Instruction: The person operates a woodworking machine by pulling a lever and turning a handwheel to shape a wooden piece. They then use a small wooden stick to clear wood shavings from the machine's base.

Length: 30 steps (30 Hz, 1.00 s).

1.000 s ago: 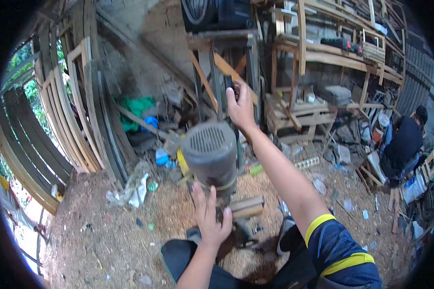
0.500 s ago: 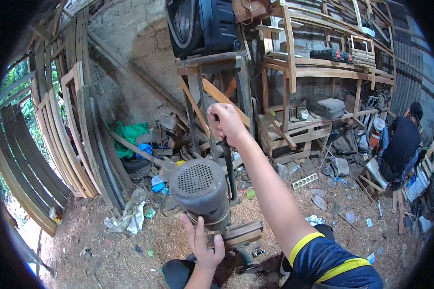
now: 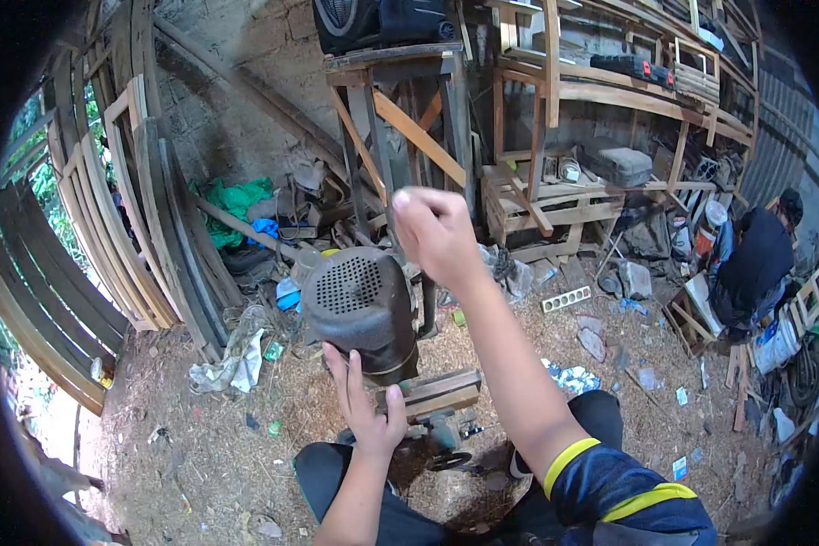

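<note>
A grey machine motor (image 3: 357,305) with a perforated end cap stands upright in front of me. My right hand (image 3: 435,232) is closed around the top of a dark lever handle (image 3: 426,305) that runs down beside the motor. My left hand (image 3: 362,400) rests flat, fingers spread, against the lower part of the motor, just left of a wooden block (image 3: 441,391) lying on the machine's table.
Sawdust covers the ground (image 3: 200,437). Curved wooden frames (image 3: 141,209) lean at the left. A wooden stand (image 3: 400,118) and cluttered shelves (image 3: 610,118) fill the back. Another person (image 3: 755,268) in dark clothes crouches at the far right among scraps.
My right hand has pulled the lever handle down and toward me from its raised position. My left hand stays against the lower motor.
</note>
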Available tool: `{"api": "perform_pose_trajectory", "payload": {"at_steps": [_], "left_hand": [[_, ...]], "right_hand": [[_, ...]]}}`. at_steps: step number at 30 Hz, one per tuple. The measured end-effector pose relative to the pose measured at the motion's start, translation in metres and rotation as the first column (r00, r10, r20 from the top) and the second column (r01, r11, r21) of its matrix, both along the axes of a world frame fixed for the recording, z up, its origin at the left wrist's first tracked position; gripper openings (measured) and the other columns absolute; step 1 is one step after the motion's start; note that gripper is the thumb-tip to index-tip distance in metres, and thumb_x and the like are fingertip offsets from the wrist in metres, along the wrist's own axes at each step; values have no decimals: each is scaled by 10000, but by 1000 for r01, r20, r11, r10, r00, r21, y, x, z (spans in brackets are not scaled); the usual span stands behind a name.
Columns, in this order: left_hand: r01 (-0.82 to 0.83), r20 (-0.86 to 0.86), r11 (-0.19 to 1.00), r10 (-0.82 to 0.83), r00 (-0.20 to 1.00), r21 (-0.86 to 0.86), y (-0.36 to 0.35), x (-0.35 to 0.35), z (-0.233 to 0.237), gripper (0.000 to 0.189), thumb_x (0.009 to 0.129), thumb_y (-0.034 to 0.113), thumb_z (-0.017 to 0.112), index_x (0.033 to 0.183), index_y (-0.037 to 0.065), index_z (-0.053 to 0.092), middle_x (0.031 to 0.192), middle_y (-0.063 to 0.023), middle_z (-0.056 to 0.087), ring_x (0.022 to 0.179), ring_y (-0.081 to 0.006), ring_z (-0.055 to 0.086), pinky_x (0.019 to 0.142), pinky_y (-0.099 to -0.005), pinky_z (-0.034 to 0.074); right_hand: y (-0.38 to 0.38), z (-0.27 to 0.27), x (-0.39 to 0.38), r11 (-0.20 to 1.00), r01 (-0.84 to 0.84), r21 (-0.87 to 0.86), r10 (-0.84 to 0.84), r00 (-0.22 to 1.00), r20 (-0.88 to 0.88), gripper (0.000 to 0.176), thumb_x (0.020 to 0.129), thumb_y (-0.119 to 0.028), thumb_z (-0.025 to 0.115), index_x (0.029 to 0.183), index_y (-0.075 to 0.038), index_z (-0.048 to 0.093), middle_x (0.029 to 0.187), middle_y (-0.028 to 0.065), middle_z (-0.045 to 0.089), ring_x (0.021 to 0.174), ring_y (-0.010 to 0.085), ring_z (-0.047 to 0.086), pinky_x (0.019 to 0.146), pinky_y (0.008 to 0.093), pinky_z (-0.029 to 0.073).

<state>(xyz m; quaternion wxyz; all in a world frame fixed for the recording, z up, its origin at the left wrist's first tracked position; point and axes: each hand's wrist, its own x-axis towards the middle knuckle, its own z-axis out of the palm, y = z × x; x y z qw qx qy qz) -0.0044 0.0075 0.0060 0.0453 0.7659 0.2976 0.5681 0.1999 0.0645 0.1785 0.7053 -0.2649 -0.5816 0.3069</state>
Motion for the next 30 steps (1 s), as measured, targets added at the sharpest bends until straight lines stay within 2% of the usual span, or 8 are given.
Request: {"api": "perform_pose_trajectory", "payload": {"at_steps": [2, 5, 8, 11, 14, 18, 19, 30], "left_hand": [[13, 21, 1000, -12, 1000, -12, -2, -1, -1, 730, 960, 184, 579, 1596, -32, 294, 1684, -338, 190, 1569, -483, 212, 1266, -551, 174], [6, 29, 1000, -6, 1000, 9, -1, 1, -1, 727, 964, 196, 582, 1591, -32, 296, 1685, -332, 190, 1567, -480, 216, 1266, -552, 170], [-5, 12, 1000, 5, 1000, 12, -2, 0, 1, 727, 972, 229, 588, 1588, -31, 303, 1684, -335, 188, 1567, -484, 211, 1265, -553, 168], [-28, -7, 999, 28, 1000, 30, -2, -2, 1, 746, 974, 240, 594, 1598, -36, 292, 1677, -352, 184, 1564, -503, 202, 1261, -564, 174], [-31, 5, 999, 30, 1000, 9, 4, -1, 0, 774, 961, 211, 601, 1615, -43, 275, 1670, -378, 163, 1559, -535, 187, 1253, -589, 182], [-81, -58, 996, 80, 995, -28, 13, -6, -12, 793, 975, 247, 549, 1636, -52, 227, 1667, -406, 120, 1554, -562, 160, 1250, -588, 182], [-84, -65, 996, 83, 994, -10, 15, -7, -13, 789, 975, 247, 541, 1636, -52, 230, 1665, -408, 121, 1554, -564, 157, 1251, -586, 181], [-73, -82, 997, 71, 994, -21, 13, -5, -8, 780, 935, 128, 487, 1645, -38, 211, 1667, -416, 80, 1552, -580, 118, 1253, -583, 172]], "right_hand": [[-25, -19, -4, 991, 100, 92, -110, 988, 112, 403, 1050, -196, 597, 691, -37, 509, 607, -47, 444, 574, 49, 395, 516, 274, 303], [-39, -34, -4, 994, 3, 112, -13, 996, 88, 416, 1047, -196, 596, 685, -19, 493, 623, -29, 452, 604, 72, 410, 548, 287, 332], [-40, -27, 2, 992, -108, 58, 98, 984, 146, 433, 1053, -215, 583, 673, -24, 503, 623, -22, 480, 596, 74, 436, 545, 283, 348], [-26, -20, 8, 942, -329, 59, 314, 932, 179, 451, 1057, -247, 579, 663, -37, 519, 602, -18, 497, 569, 73, 451, 524, 282, 359], [-35, -11, 23, 894, -414, -173, 444, 870, 215, 464, 1063, -259, 563, 652, -47, 527, 603, -15, 520, 555, 79, 466, 511, 282, 371], [-43, -28, 6, 979, -187, 87, 176, 977, 120, 378, 1042, -204, 604, 725, 0, 575, 628, 7, 529, 570, 95, 470, 529, 289, 372], [-43, -30, -5, 988, -41, 150, 28, 995, 92, 484, 1027, -274, 558, 623, -26, 464, 525, 5, 438, 462, 97, 368, 458, 295, 245], [-41, -43, -14, 959, 51, 278, -50, 999, -12, 441, 1007, -274, 589, 675, 1, 496, 564, 8, 450, 487, 101, 393, 475, 286, 275]]}}
